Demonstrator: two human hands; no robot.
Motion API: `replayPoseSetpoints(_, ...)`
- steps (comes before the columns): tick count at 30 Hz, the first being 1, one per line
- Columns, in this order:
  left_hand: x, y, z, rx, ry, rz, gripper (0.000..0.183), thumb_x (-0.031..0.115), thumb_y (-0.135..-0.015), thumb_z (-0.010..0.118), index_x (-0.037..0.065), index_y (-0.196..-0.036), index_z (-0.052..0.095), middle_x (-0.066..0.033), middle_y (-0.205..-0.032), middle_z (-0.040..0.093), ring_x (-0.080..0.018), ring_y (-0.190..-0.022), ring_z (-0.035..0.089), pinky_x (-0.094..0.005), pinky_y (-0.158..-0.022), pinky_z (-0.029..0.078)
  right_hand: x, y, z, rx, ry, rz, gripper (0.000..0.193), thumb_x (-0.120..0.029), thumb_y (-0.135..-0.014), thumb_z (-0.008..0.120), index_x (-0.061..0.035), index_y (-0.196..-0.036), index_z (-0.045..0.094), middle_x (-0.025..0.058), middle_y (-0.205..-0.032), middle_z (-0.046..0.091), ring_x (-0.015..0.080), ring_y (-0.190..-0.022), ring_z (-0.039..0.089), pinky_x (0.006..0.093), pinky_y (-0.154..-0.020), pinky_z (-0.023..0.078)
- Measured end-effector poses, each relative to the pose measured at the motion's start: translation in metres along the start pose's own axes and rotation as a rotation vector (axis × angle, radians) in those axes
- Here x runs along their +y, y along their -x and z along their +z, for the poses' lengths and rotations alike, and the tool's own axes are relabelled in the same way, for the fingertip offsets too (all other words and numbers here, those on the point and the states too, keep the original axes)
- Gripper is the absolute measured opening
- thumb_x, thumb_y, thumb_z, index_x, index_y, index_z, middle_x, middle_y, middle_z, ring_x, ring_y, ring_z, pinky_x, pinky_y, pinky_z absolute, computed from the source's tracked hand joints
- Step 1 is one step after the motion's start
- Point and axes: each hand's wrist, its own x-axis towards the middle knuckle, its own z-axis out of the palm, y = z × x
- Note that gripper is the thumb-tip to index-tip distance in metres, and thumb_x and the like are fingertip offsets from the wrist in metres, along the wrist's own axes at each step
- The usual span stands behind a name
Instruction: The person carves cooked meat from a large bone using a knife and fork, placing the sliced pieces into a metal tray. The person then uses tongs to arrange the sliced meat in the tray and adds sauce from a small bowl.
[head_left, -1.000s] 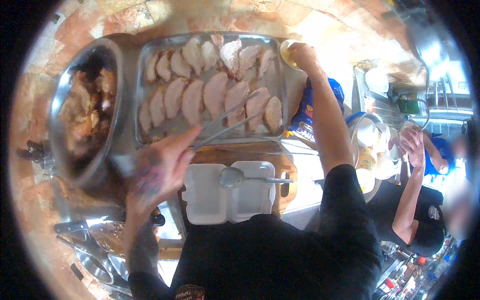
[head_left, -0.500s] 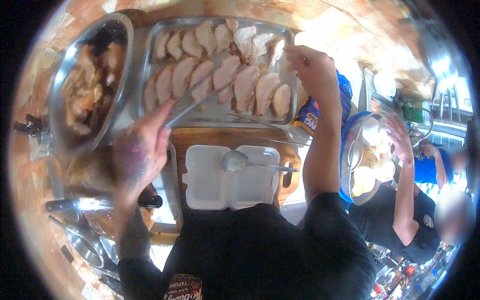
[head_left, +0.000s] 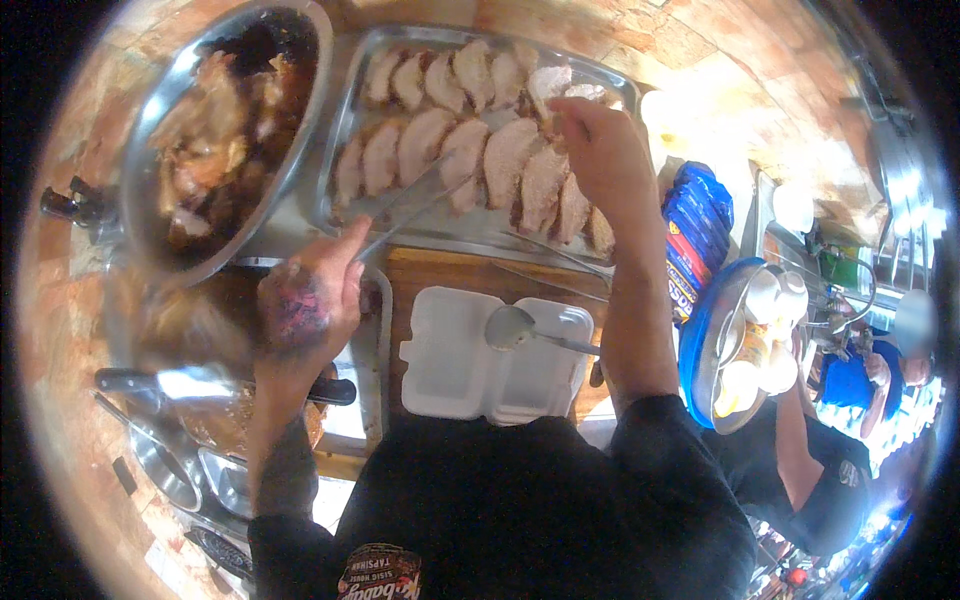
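Observation:
My left hand (head_left: 312, 298) is closed around metal tongs (head_left: 405, 210), whose tips reach over the front row of pale, coated meat pieces (head_left: 425, 145). Those pieces lie in two rows on a metal tray (head_left: 480, 236). Over the tray's right part, my right hand (head_left: 608, 148) has its fingers pinched together beside a whiter, powdery piece (head_left: 549, 84). What those fingers hold, if anything, is hidden. Below the tray, an open white foam food box (head_left: 452, 350) sits on a wooden board (head_left: 398, 275), with a ladle (head_left: 511, 328) lying across it.
A metal basin (head_left: 318, 100) of browned meat stands at the left. Below it a knife (head_left: 130, 381) lies by another tray (head_left: 379, 300). To the right are a blue packet (head_left: 700, 215) and a bowl of eggs (head_left: 712, 405). A co-worker's arm (head_left: 797, 455) is beside the bowl.
The view has shifted, so the tray and basin sit farther right. My right hand has moved left over the tray pieces. The co-worker's hand has drawn back from above the bowl.

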Motion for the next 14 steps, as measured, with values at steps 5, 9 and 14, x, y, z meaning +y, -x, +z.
replayPoseSetpoints(5, 0.009, 0.001, -0.001, -0.020, 0.056, -0.038, 0.039, 0.011, -0.088, 0.061, 0.009, -0.126, 0.062, -0.0198, -0.105, 0.068, -0.0374, -0.094, 0.067, -0.0457, -0.083, 0.053, -0.016, -0.006, 0.023, -0.070, -0.088, 0.014, 0.026, -0.017, -0.093, 0.056, -0.0079, -0.113, 0.070, 0.0195, -0.094, 0.071, 0.0333, -0.085, 0.070, 0.0401, -0.077, 0.054)
replayPoseSetpoints(9, -0.001, 0.009, -0.013, 0.126, 0.211, 0.074, 0.040, 0.010, -0.089, 0.059, 0.008, -0.129, 0.060, -0.0223, -0.106, 0.067, -0.0383, -0.095, 0.067, -0.0440, -0.083, 0.053, -0.025, -0.002, 0.038, -0.211, -0.007, -0.074, 0.029, -0.019, -0.093, 0.055, -0.0090, -0.117, 0.068, 0.0205, -0.096, 0.070, 0.0332, -0.088, 0.070, 0.0417, -0.080, 0.054)
replayPoseSetpoints(14, -0.028, 0.025, -0.030, -0.104, 0.169, -0.182, 0.046, 0.015, -0.095, 0.058, 0.009, -0.139, 0.051, -0.0254, -0.122, 0.061, -0.0308, -0.108, 0.065, -0.0381, -0.089, 0.051, -0.017, -0.010, 0.035, -0.271, -0.224, -0.103, 0.033, -0.024, -0.093, 0.056, -0.0128, -0.123, 0.066, 0.0179, -0.102, 0.071, 0.0294, -0.091, 0.071, 0.0429, -0.084, 0.054)
